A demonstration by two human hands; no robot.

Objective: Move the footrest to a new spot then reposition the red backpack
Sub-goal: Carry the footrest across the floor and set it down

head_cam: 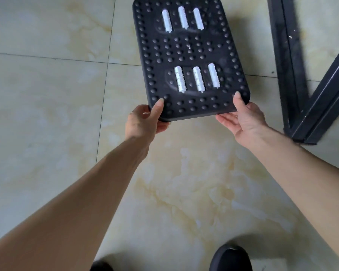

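Observation:
The footrest [188,53] is a black studded board with two groups of white rollers, seen from above in the upper middle of the head view. My left hand [145,122] grips its near left corner, thumb on top and fingers underneath. My right hand [243,118] holds the near right corner the same way, thumb on the top face. The board looks lifted off the tiled floor and tilted slightly. No red backpack is in view.
A black metal frame [294,71] with a diagonal bar stands on the floor just right of the footrest. Pale marbled floor tiles [47,94] spread to the left and toward me. My dark shoes [231,259] show at the bottom edge.

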